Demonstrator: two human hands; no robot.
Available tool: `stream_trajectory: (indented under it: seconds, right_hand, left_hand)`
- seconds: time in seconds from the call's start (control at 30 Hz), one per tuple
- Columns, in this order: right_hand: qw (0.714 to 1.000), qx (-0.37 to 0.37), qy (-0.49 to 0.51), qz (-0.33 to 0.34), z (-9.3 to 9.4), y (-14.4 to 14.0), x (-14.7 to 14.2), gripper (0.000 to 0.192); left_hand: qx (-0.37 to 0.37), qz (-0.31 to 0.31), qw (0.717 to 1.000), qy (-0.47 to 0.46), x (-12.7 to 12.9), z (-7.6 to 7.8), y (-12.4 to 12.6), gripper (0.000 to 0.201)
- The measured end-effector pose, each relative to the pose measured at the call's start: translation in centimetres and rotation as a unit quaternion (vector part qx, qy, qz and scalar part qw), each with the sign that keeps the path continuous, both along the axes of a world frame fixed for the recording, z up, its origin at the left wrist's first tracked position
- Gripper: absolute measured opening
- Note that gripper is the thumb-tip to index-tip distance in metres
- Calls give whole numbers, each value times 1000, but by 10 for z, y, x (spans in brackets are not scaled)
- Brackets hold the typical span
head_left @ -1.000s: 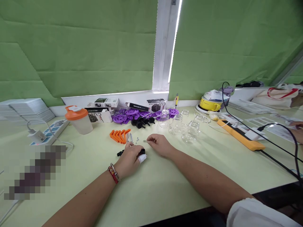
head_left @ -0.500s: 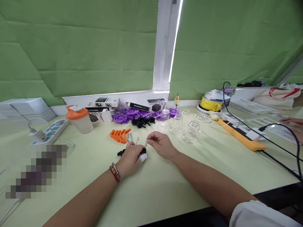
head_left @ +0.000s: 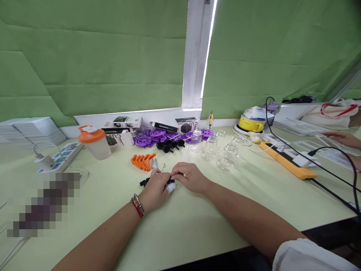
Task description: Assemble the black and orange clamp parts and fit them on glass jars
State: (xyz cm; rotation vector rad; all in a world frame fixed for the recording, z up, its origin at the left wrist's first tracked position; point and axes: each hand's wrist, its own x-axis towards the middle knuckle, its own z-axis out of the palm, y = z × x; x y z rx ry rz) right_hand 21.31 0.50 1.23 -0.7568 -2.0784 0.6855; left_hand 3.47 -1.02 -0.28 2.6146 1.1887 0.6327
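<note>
My left hand (head_left: pixel 154 191) is closed over a black plastic part (head_left: pixel 143 183), which pokes out on both sides of the palm; one finger has a white wrap (head_left: pixel 170 187). My right hand (head_left: pixel 194 178) pinches at the right end of that part, its fingertips against the left hand. The small metal spring it held a moment ago is now hidden behind the fingers. Just beyond the hands lie orange angled pieces (head_left: pixel 143 162), long metal pins (head_left: pixel 155 163) and tiny metal bits (head_left: pixel 164 165).
Purple round pieces (head_left: pixel 144 141), black knob-like parts (head_left: pixel 168 146) and cup holder boxes (head_left: pixel 124 137) sit at the back. Clear glass cups (head_left: pixel 225 162) stand to the right, near an orange power strip (head_left: pixel 293 165). An orange-lidded shaker (head_left: pixel 97 145) is left. Another person's hand (head_left: pixel 342 139) handles papers far right.
My right hand has moved down and left, bringing the spring onto the black part; the spring has gone from sight. My left hand stays put. The other person's hand has lifted a sheet.
</note>
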Motion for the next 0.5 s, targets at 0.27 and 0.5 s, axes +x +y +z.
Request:
stream_trajectory:
  seconds: [0.27,0.5]
  right_hand:
    - [998,-18,15,51,-11,9,3,6]
    - [998,-53,7,39,-14,9,2,5]
  left_hand:
    - [4,2,1000,-5,0,-3,2,13]
    - [0,3,1000,-13,0,-5,3,16]
